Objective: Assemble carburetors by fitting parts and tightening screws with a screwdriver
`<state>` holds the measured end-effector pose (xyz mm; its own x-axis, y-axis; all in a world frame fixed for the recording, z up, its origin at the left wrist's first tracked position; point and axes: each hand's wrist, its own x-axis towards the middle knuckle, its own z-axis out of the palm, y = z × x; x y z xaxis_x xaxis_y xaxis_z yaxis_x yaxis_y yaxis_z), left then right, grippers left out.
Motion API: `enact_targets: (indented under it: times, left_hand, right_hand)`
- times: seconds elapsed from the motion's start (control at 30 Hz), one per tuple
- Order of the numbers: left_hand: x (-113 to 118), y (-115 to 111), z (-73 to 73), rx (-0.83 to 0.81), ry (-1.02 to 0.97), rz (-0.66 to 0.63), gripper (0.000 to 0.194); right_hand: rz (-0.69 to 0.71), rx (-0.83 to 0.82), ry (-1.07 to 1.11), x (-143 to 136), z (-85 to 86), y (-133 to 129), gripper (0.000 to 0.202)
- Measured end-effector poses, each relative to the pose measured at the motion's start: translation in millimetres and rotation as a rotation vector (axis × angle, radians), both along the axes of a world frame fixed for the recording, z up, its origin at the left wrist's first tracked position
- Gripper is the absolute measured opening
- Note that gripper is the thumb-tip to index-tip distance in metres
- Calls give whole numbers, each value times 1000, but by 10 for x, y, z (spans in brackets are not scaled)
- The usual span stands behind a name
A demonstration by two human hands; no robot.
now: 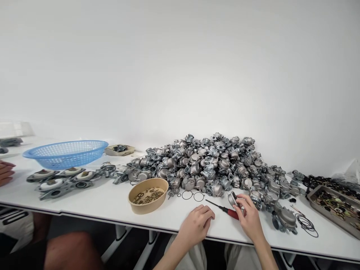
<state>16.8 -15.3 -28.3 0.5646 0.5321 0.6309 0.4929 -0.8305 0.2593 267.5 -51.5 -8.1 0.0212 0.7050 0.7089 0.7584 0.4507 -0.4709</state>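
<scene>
Right hand [249, 215]: thumb and fingers pinched round a small, round, grey metal cap [231, 199], held tilted just above the white worktop [104, 204], near the front of the pile. Left hand [197, 224]: palm down, fingers bent inward, close to the front edge; underside hidden, cannot tell whether it grips anything.

Screwdriver with dark shaft and red handle [233, 214] lies between the hands, tip toward far left; handle end partly covered by the right hand's fingers.

Beyond both hands: large heap of grey metal carburettor-like bodies [208, 165]. One similar loose grey body [286, 219] sits right of the right hand, with a bundle of thin black rings [308, 227] just beside it. Far right: shallow brown-grey tray [332, 218] of small mixed parts.

Left of the left hand: round tan bowl [147, 208] containing small brass-coloured pieces [153, 195]. Farther left: blue perforated plastic basket [66, 153]; at the left edge, another person's hand [5, 172].
</scene>
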Motion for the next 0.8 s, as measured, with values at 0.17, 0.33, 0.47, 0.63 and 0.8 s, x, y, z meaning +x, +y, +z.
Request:
enact_targets:
  times: [0.17,0.33,0.47,0.63,0.8]
  left_hand:
    - [-7,-4,-6,6,2,-3,25]
    - [-2,-2,-7,14,-1,-1,24]
    - [-3,-3,-1,23,1,-1,24]
    - [-7,-11,15,8,4,5,24]
    - [-7,-15,14,10,9,8,25]
  right_hand:
    - [-33,-26,-4,12,-111,64,21]
    - [-52,-77,3,67,-112,84,24]
    - [-64,-74,25,81,-152,91,27]
    - [-32,-163,27,90,-192,92,27]
    - [-42,-207,24,88,-204,97,23]
